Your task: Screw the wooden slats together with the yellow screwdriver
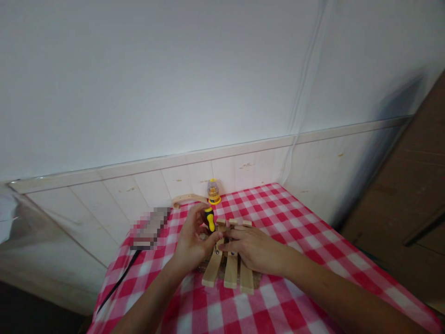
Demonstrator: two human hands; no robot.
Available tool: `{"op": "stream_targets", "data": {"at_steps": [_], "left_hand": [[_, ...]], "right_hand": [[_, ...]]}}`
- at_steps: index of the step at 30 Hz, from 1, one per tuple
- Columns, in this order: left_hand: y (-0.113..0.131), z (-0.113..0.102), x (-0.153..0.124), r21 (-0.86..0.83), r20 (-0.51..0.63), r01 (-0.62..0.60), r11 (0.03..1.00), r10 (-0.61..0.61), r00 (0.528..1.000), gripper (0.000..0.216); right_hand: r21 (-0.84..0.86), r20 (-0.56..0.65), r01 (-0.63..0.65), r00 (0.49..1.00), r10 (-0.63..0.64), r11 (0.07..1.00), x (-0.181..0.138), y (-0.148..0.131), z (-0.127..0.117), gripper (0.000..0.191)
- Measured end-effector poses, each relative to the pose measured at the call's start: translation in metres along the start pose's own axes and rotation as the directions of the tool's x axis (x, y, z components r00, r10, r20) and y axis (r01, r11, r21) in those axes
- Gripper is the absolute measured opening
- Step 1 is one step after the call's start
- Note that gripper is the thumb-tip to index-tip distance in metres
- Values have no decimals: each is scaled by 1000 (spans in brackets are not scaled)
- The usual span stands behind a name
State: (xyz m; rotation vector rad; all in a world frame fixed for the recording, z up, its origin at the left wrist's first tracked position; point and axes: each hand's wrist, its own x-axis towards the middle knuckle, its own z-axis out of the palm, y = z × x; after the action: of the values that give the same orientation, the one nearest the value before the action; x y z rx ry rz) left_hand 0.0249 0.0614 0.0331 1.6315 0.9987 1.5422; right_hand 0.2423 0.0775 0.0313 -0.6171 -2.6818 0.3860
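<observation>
A small screwdriver (210,220) with a yellow and black handle stands nearly upright in my left hand (193,241), whose fingers and thumb are closed around it. Its tip is hidden among the fingers. Below lie several pale wooden slats (231,272) side by side, with dark screw heads showing in two of them. They rest on a brownish piece (257,279) that is mostly covered. My right hand (252,248) lies across the slats from the right, gripping them, its fingertips close to my left thumb.
A red and white checked cloth (295,297) covers the table. Against the panelled wall (149,185) stand a clear-and-yellow bit container (213,192) and a curved wooden piece (189,198). A blurred-out rectangular object (151,228) with a black cable (120,279) lies to the left.
</observation>
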Motion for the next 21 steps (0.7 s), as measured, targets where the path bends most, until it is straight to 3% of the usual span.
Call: {"op": "stream_targets", "data": {"at_steps": [21], "left_hand": [[-13,-4,-4,101,50,-48,994,43,998,61]], "right_hand": [[-3,2,3,1000,-3,1000,-1,5,5,44]]}}
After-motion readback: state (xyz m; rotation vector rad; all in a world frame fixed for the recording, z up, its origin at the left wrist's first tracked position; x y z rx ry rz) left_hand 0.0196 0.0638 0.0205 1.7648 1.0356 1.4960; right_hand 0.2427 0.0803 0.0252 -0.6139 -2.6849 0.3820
